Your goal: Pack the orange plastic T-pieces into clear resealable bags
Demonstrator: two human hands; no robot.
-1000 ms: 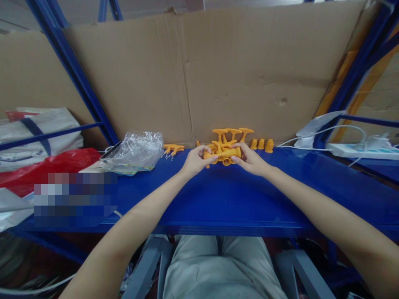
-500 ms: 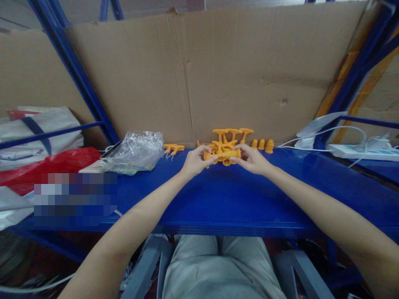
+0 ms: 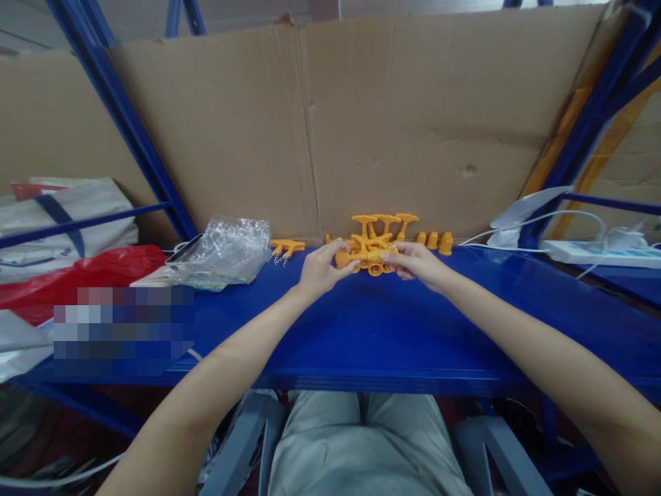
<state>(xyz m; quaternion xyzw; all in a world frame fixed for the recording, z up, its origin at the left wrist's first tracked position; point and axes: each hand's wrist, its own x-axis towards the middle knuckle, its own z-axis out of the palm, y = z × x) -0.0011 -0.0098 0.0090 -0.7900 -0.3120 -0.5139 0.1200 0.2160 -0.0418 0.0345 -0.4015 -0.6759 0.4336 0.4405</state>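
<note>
My left hand (image 3: 321,270) and my right hand (image 3: 417,263) meet at the back of the blue shelf (image 3: 372,331). Between them they pinch an orange plastic tube-shaped part (image 3: 368,257), one hand at each end. Just behind it lies a pile of orange T-shaped plastic parts (image 3: 383,227) against the cardboard. Three small orange caps (image 3: 434,241) stand to the right of the pile. A small orange piece with metal springs (image 3: 287,246) lies to the left.
A crumpled clear plastic bag (image 3: 225,251) lies left of my hands, with red (image 3: 77,272) and white bags (image 3: 67,207) further left. A white power strip (image 3: 599,251) and cables (image 3: 547,219) sit at the right. Cardboard (image 3: 361,117) walls the back; blue posts (image 3: 124,124) frame the sides.
Both hands stay at the orange tube. My right hand's fingers have shifted slightly forward over its end; the part sits a little lower.
</note>
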